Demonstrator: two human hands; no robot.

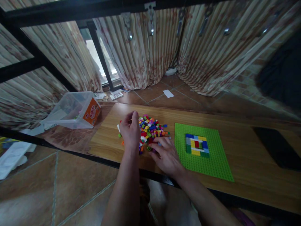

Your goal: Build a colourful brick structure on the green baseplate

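Multicoloured bricks [152, 127] lie left of the green baseplate [198, 164]; my left hand [130, 131] is curled, my right hand [166, 154] half-spread; whether either pinches anything, I can't tell.

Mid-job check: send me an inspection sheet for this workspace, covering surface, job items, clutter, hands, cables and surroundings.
Surface: wood-grain tabletop with a dark edge.
Job items: loose mixed-colour brick pile; to its right, green baseplate bearing a multicoloured brick pattern.
Clutter: flat black object at the right end; clear plastic bin with an orange label, left of the tabletop.
Left hand: curled at the pile's left side; its grip can't be told.
Right hand: fingers at the pile's near right edge; grip unclear.
Cables: nothing seen.
Surroundings: patterned curtains, tiled floor, white paper on the floor beyond the tabletop.
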